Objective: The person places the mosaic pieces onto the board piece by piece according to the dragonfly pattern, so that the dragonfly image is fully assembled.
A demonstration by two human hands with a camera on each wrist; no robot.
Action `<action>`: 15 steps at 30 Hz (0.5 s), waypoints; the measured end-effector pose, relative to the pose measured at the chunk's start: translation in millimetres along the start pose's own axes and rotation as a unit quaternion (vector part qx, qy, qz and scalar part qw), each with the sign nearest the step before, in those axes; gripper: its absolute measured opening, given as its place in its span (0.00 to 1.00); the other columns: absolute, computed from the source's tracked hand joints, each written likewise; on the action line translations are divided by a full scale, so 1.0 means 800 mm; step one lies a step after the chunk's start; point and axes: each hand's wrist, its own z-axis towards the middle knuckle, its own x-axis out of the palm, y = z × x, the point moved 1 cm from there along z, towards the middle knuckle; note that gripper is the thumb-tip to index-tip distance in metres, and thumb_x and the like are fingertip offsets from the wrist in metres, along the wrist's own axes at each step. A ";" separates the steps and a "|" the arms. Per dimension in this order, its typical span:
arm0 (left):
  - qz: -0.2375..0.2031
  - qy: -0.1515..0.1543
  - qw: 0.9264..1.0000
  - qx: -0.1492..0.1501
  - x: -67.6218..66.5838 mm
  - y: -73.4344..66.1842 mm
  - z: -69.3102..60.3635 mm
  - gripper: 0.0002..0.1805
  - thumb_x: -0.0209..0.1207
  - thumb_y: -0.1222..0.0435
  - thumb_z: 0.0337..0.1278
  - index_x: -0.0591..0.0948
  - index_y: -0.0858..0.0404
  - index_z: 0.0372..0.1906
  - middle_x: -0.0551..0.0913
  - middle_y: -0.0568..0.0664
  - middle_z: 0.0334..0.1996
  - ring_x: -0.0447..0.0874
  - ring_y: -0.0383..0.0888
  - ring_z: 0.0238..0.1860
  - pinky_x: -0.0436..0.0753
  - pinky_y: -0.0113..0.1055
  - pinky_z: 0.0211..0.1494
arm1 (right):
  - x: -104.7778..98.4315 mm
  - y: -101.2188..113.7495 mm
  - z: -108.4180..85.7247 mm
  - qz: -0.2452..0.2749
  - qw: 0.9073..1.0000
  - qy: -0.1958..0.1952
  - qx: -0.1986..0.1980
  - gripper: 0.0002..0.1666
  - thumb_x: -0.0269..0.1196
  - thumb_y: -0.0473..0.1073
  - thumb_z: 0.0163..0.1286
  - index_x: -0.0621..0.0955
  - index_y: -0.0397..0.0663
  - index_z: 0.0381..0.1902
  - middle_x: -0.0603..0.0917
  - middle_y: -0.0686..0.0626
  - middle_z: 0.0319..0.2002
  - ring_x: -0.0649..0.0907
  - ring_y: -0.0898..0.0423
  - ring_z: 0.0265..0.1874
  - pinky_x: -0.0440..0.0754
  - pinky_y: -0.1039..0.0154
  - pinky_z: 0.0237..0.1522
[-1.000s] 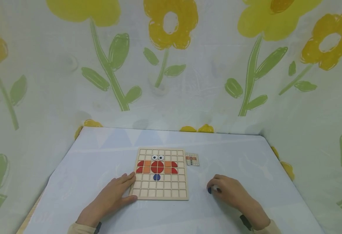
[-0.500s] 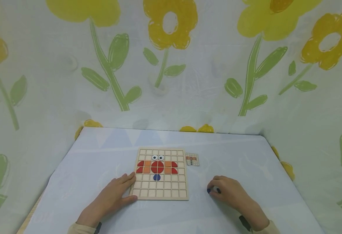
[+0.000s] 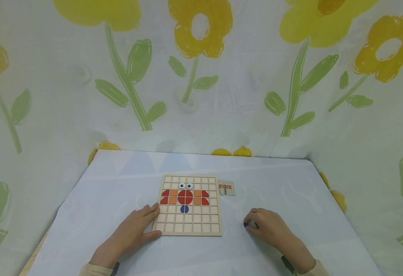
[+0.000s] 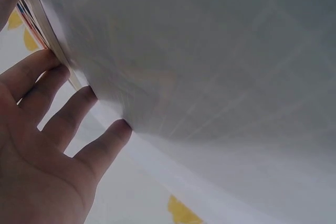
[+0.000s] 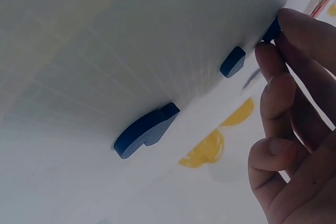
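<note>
In the head view a wooden grid board (image 3: 206, 228) lies on the table. Red and orange pieces, two round eye pieces and a blue disc shape (image 3: 184, 209) fill some of its squares. My left hand (image 3: 132, 230) rests at the board's left edge, fingers extended and touching it. Right of the board, my right hand (image 3: 267, 227) pinches a small blue piece (image 5: 271, 31) between thumb and fingers, low at the tabletop. Near that hand, the right wrist view shows another small blue piece (image 5: 232, 62) and a larger curved blue shape (image 5: 147, 129), perhaps two pieces together.
A small printed card (image 3: 226, 188) with a grid picture lies against the board's upper right side. The white-covered table (image 3: 274, 172) meets a flower-patterned cloth backdrop (image 3: 222, 115) behind and at both sides.
My right hand has shifted very slightly, its fingers still at the small blue piece. The left hand, the board and the card have stayed in place.
</note>
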 end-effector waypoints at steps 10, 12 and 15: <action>0.000 -0.005 1.000 0.002 0.001 0.001 -0.001 0.43 0.69 0.44 0.56 0.73 0.63 0.71 0.69 0.51 0.74 0.64 0.58 0.74 0.64 0.61 0.74 | -0.004 0.003 -0.001 -0.003 1.000 -0.002 -0.003 0.11 0.80 0.47 0.51 0.90 0.65 0.33 0.86 0.65 0.34 0.82 0.67 0.32 0.84 0.67 0.37; 0.000 -0.004 1.000 0.001 0.001 0.001 -0.001 0.43 0.69 0.43 0.56 0.73 0.63 0.71 0.69 0.50 0.74 0.64 0.58 0.74 0.64 0.60 0.74 | -0.005 0.004 -0.002 -0.002 1.000 -0.002 -0.005 0.11 0.80 0.47 0.51 0.90 0.64 0.33 0.86 0.65 0.33 0.82 0.67 0.32 0.84 0.67 0.37; -0.001 -0.003 1.000 0.001 0.001 0.001 0.000 0.43 0.69 0.43 0.56 0.73 0.62 0.72 0.69 0.50 0.74 0.64 0.58 0.74 0.64 0.60 0.75 | -0.006 0.004 -0.001 0.000 1.000 -0.002 -0.009 0.11 0.80 0.47 0.51 0.90 0.64 0.33 0.85 0.65 0.33 0.80 0.68 0.30 0.83 0.67 0.34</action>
